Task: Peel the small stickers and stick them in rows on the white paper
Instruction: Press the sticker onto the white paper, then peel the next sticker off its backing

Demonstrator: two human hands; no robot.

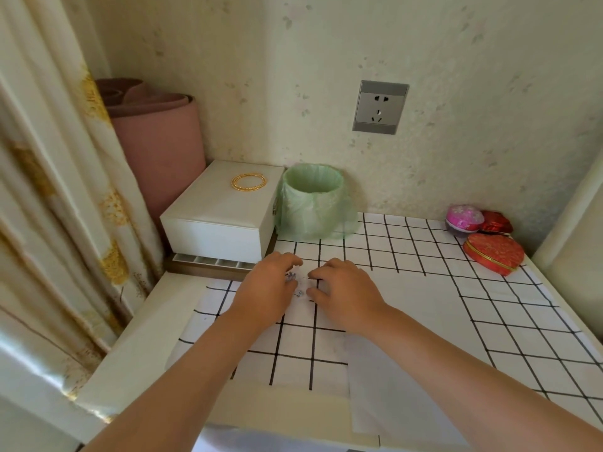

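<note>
Nearest, a white paper [391,386] lies flat on the gridded worktop [489,321], under the right forearm. Beyond it, both hands meet palm-down: the left hand [264,291] and right hand [346,295] curl their fingers over small stickers [292,277] between them; whether either pinches 1 I cannot tell. Behind stand a white box [222,220], a green-lined bin [313,203] and 3 tins [492,252].

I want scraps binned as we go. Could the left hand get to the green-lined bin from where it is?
Probably yes: the left hand lies just in front of the green-lined bin, with only bare checked cloth between; the white box stands aside.
</note>
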